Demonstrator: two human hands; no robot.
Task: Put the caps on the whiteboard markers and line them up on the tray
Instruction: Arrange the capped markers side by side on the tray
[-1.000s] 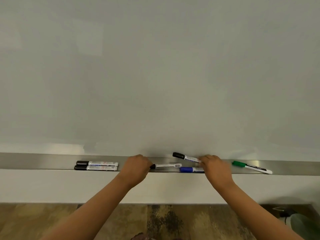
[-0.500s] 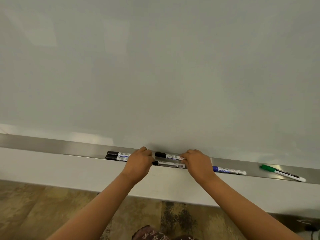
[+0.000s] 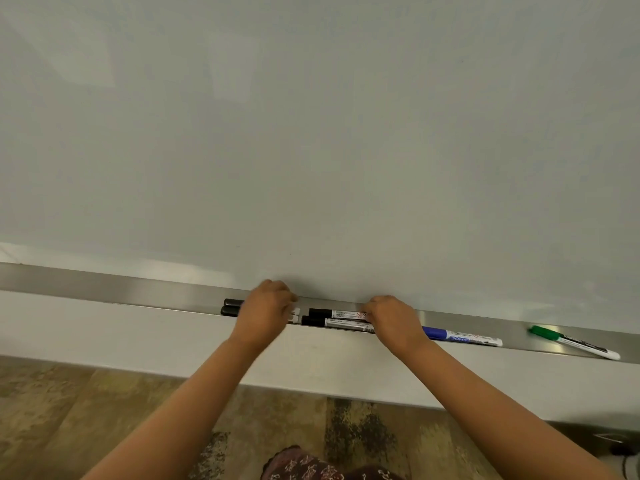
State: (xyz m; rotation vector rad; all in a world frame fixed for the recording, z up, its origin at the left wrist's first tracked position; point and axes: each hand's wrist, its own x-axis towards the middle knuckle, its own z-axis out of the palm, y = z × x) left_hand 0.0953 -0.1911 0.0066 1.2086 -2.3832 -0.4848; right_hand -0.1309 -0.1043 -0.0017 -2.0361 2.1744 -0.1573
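A long metal tray (image 3: 145, 289) runs under the whiteboard. Two capped black markers (image 3: 231, 306) lie side by side on it, their barrels hidden under my left hand (image 3: 266, 313), whose fingers are curled over them. Just to the right lie two more capped black markers (image 3: 332, 317), parallel and close together. My right hand (image 3: 391, 320) covers their right ends with bent fingers pressed on them. Past that hand lies a blue-capped marker (image 3: 460, 336). A green-capped marker (image 3: 575, 342) lies slanted farther right, apart from the others.
The whiteboard (image 3: 311, 133) fills the upper view, directly behind the tray. A white ledge (image 3: 104, 334) runs below the tray, with patterned floor (image 3: 69, 410) beneath. A dark cable (image 3: 620, 448) lies on the floor at lower right.
My left hand has left the middle marker's cap end and slid left over the left pair. The two middle black markers now lie parallel, nearer the left pair.
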